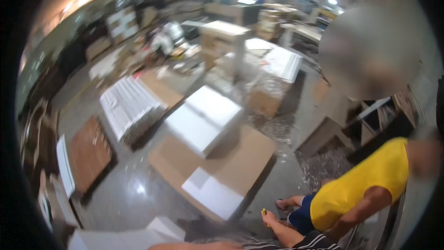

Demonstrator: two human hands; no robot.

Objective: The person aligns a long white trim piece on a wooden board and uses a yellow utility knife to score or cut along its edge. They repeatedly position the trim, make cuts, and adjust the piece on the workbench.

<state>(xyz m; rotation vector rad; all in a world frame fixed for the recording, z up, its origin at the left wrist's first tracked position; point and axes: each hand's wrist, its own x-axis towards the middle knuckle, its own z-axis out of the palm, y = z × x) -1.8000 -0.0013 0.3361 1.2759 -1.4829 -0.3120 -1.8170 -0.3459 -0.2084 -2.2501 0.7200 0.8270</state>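
Note:
My right hand (269, 218) is at the lower middle, closed around a small yellow-and-black tool (264, 212) that looks like a utility knife. A striped sleeve covers my upper right arm. My left forearm (203, 246) runs along the bottom edge; the fingers of that hand do not show. White sheets or panels (122, 240) lie beside it at the lower left. Ahead, a large white box (204, 118) rests on a flat brown cardboard sheet (252, 150). A smaller white piece (215, 194) lies on the cardboard's near corner, closest to my right hand.
A person in a yellow top (358, 187) is close on my right. Behind them lie dark wooden frames (365, 127). A stack of white panels (132, 104) and a brown board (90, 155) are at left. Farther off stand a tall carton (224, 41) and another panel stack (282, 62).

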